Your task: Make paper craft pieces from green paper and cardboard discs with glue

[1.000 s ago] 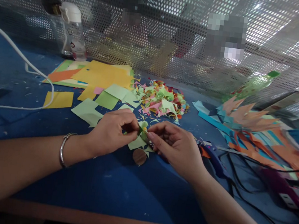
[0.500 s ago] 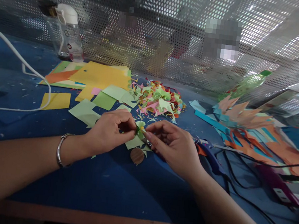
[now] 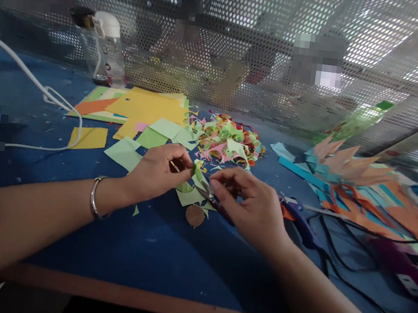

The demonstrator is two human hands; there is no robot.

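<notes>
Here, above a blue table (image 3: 135, 259) bearing a heap of paper scraps (image 3: 230, 139), the right hand (image 3: 252, 205) curls, whether around anything I cannot tell, and the left hand (image 3: 159, 173), beyond a round wooden disc (image 3: 194, 216), pinches a small green-and-yellow paper piece (image 3: 199, 167) that sits between both hands.

Silver bangle (image 3: 93, 198) on left wrist (image 3: 108, 196)
</notes>
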